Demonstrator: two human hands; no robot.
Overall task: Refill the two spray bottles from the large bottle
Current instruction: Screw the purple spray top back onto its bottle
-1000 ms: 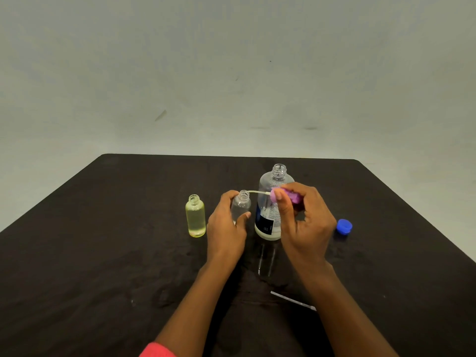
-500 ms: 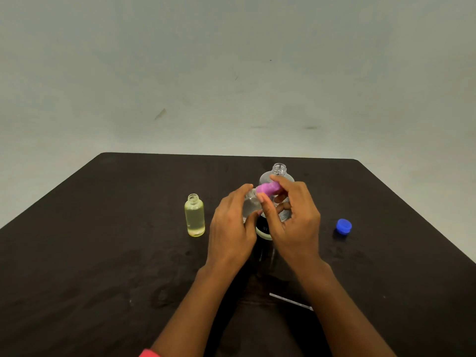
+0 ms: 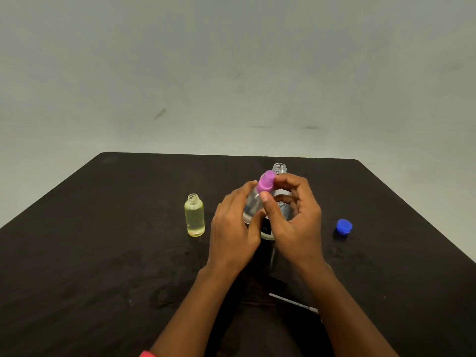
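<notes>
- Background: plain pale wall (image 3: 231,73); in front, dark table (image 3: 103,253) with rounded far corners, bearing everything below.
- Centre: small clear bottle (image 3: 253,204), gripped by the left hand (image 3: 231,228), fingers and thumb curled round its body; probably held this way to stop it turning. Liquid level not readable behind the fingers.
- On that bottle's neck: purple spray cap (image 3: 266,181), pinched between thumb and forefinger of the right hand (image 3: 293,222), other fingers loosely curled; judged a screwing-on grip. Slightly tilted, so perhaps not fully seated.
- Just behind both hands: large bottle (image 3: 279,168), upright, open-necked, mostly hidden; kept close, probably for pouring.
- Left of the hands, apart: second small bottle (image 3: 194,217), upright, uncapped, with pale yellow liquid nearly to the shoulder; apparently filled and awaiting its sprayer.
- Right, well apart: blue cap (image 3: 344,226), presumably from the large bottle, set aside out of the way.
- Near edge, beside the right forearm: thin white tube (image 3: 291,301), lying flat; purpose uncertain.
</notes>
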